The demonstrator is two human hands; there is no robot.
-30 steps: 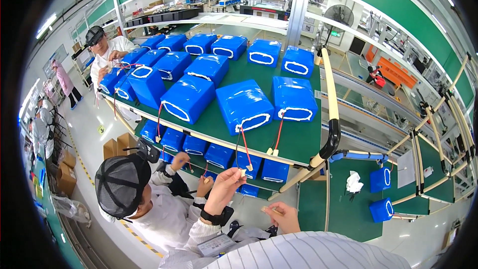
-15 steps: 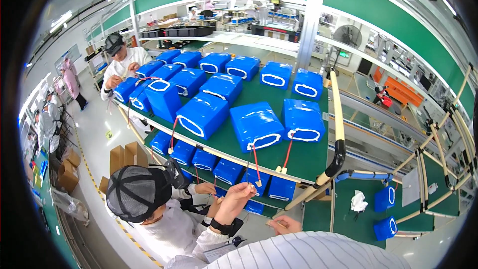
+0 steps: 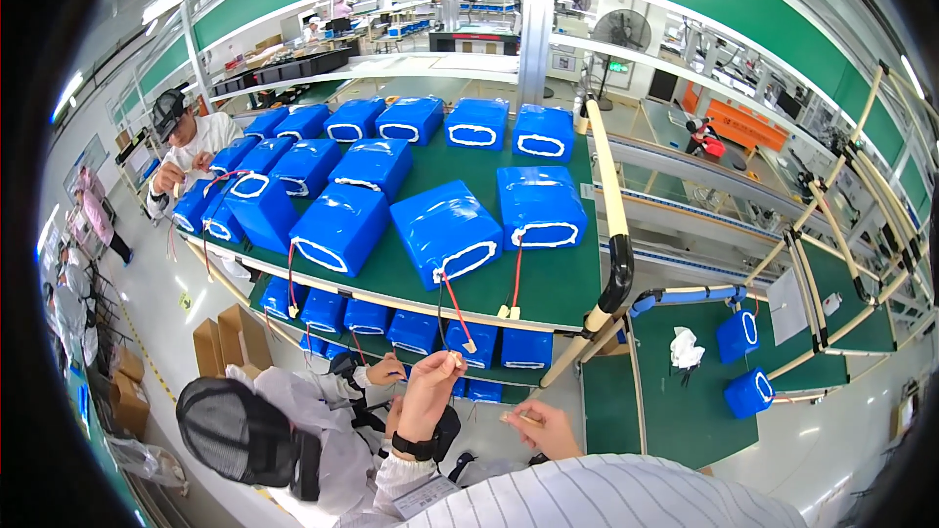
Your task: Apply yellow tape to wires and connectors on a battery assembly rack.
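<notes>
My left hand (image 3: 430, 393), wearing a black wristband, is raised at the front edge of the green shelf. Its fingertips pinch a small pale connector (image 3: 456, 359), which seems to sit on a black wire from a blue-wrapped battery pack (image 3: 447, 225). A red wire (image 3: 457, 311) from the same pack hangs beside my fingers, ending in a cream connector (image 3: 470, 345). My right hand (image 3: 550, 430) is lower and to the right, its fingers closed on a thin tan stick-like piece (image 3: 525, 419). What that piece is, I cannot make out.
Several more blue packs (image 3: 543, 207) stand on the upper green shelf (image 3: 558, 288), others on the lower tier (image 3: 528, 347). A co-worker in a black cap (image 3: 235, 430) crouches close at left. Another person (image 3: 186, 137) works at the far left. A pale pipe frame (image 3: 611, 186) edges the shelf.
The view has swung right, so the shelf and packs sit further left. Both hands keep their pinch. The co-worker's head has lowered.
</notes>
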